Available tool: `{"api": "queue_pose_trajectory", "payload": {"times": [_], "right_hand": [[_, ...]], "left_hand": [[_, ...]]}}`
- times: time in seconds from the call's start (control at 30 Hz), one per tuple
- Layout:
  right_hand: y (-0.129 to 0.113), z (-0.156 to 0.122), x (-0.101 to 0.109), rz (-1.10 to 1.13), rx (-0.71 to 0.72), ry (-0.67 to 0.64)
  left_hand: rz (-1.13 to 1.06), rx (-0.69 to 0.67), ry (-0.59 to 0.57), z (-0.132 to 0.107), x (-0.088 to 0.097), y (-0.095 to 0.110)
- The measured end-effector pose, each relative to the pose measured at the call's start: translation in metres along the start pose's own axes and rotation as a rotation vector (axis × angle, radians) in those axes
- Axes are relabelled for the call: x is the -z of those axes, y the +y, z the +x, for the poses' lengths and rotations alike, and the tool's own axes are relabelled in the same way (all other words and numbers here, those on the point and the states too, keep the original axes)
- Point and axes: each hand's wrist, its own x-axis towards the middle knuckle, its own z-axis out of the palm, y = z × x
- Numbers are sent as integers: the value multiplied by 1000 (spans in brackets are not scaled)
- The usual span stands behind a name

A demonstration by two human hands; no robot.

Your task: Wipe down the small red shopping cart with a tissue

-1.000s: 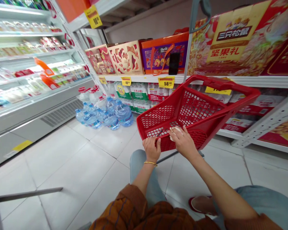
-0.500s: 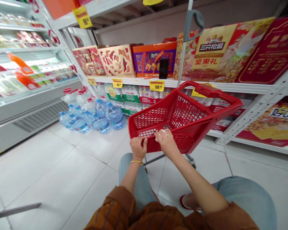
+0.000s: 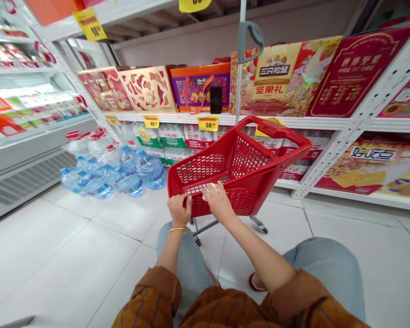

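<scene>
Listing what lies in front of me, hands first.

My left hand (image 3: 179, 210): fingers curled over the near rim of the red plastic shopping cart (image 3: 205, 166), a gold bangle (image 3: 176, 230) at the wrist. This grip seems to keep the cart steady and close.

My right hand (image 3: 219, 201): just beside the left, not touching it, laid over a small crumpled pale item (image 3: 207, 190) at the basket's near edge. Whether I am gripping that item is hidden by my fingers; it appears to be pressed there to keep it in place.

The cart: on casters (image 3: 259, 226) on the white floor tiles (image 3: 64, 264), between my bent denim-clad knees (image 3: 181, 255) and the shelving, its long handle (image 3: 280, 130) angled away from me. Its mesh basket shows nothing else inside.

Behind it: bottled water (image 3: 150, 169) stacked on the floor, probably because the large bottles suit low placement. Above: a 58.00 price tag (image 3: 207, 123) on the shelf edge, where it lines up with the goods, and boxed nut gift sets (image 3: 276, 77) set face-out for display.
</scene>
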Motion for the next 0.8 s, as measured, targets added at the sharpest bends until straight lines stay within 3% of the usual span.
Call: {"api": "queue_pose_trajectory", "payload": {"times": [0.57,0.67,0.8], "right_hand": [[7,12,-6,30,31,-38],[6,12,-6,22,29,-18],[5,14,-5,20,14,-19]], "left_hand": [[46,62,-2,10,-3,-4],[79,73,19,9,-2,4],[105,61,62,14,-7,33]]}}
